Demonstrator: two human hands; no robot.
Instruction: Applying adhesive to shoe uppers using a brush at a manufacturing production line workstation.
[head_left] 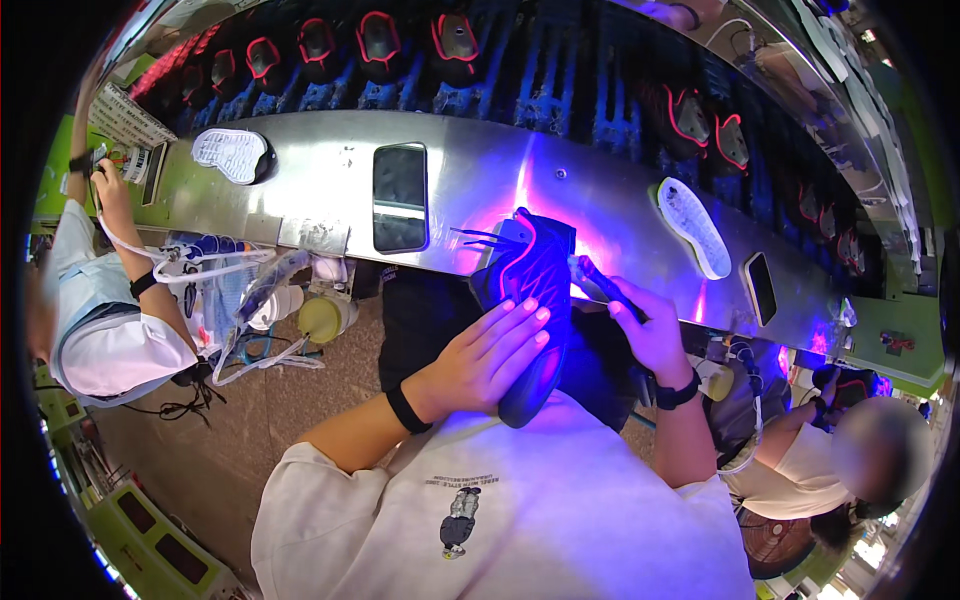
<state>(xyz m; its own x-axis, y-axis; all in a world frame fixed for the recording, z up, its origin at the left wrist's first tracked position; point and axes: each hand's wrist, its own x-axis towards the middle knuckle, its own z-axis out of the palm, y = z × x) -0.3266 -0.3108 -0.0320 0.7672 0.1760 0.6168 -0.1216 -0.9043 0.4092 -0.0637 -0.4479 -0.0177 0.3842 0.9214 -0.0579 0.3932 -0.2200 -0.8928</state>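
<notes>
A dark shoe [545, 265] with a glowing red line along its side and loose laces is held upright before my chest, at the near edge of the metal bench. My left hand [492, 357] grips it, fingers stretched across its side and thumb out of sight. My right hand [648, 325] is closed round the dark handle of a small brush [598, 278], whose pale tip is at the shoe's right edge. Violet light floods the shoe and makes its details hard to read.
On the metal bench [320, 150] lie a white shoe sole [230, 152], a phone [400, 197], another white sole [694, 227] and a second phone [761, 288]. Beyond runs a dark rack [540, 85] carrying several red-lined shoes. Co-workers sit at left [125, 320] and right [800, 465]. Yellowish cup [322, 319] below left.
</notes>
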